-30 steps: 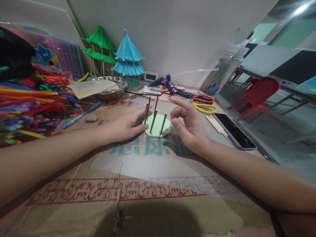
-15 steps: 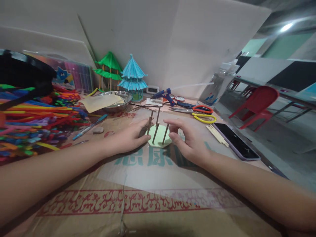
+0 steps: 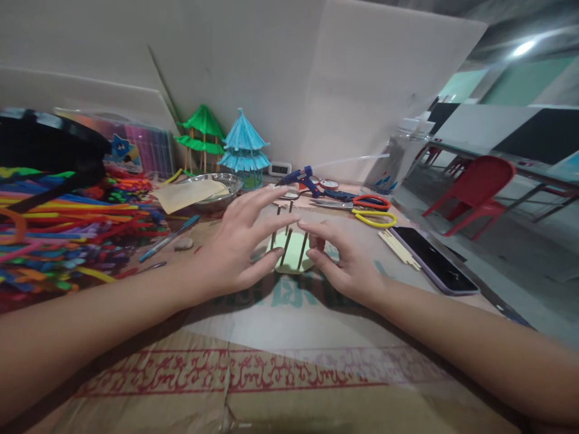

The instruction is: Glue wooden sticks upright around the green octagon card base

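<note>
A pale green base plate (image 3: 294,265) lies on the work surface with several thin brown sticks (image 3: 286,247) standing up from it, some of them tilted. To its left, my left hand (image 3: 244,241) is open, fingers spread and reaching over the sticks, thumb low by the plate's edge. From the right, my right hand (image 3: 344,256) curves around the other side. Its index fingertip is at the top of the nearest right stick, apart from the thumb, and nothing is gripped. Whether either hand touches a stick I cannot tell.
Behind stand a blue two-tier pavilion model (image 3: 244,144), a green one (image 3: 202,135), a metal bowl (image 3: 230,184) and a glue gun (image 3: 301,176). Scissors (image 3: 368,208), pale sticks (image 3: 400,248) and a phone (image 3: 434,259) lie right. Colourful pipe cleaners (image 3: 81,223) crowd the left.
My left hand has lifted and spread its fingers over the sticks. My right index finger has shifted slightly left, towards a stick's top. The plate stays about where it was.
</note>
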### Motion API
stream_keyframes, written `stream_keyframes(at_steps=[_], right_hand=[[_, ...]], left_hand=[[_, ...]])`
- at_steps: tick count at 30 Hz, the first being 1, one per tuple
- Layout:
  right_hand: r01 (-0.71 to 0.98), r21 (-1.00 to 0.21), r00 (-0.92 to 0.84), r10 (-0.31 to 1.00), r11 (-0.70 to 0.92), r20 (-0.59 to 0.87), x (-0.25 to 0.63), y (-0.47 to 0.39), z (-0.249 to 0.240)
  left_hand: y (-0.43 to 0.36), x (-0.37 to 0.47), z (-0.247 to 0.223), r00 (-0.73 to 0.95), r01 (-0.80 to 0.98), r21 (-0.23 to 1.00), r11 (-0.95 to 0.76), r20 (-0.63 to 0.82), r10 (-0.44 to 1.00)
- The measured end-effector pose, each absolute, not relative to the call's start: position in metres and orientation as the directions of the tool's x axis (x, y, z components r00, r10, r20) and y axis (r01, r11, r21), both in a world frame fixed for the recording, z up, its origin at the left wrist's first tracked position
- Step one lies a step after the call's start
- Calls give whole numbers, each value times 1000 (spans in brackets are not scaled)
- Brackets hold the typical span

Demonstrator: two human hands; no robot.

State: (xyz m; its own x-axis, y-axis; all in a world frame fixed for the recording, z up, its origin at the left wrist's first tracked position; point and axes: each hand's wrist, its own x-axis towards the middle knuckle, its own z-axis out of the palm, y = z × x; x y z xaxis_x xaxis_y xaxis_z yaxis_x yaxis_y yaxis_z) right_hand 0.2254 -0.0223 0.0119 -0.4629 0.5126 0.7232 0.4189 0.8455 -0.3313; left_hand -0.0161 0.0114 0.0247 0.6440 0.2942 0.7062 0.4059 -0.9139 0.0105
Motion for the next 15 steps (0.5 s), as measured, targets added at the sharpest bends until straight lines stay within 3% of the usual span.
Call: stream_keyframes(at_steps=[15], right_hand=[[444, -437, -375, 605, 783, 702, 223, -22, 12]], left_hand=[[18, -26, 26, 655, 461, -155, -874, 724, 217]])
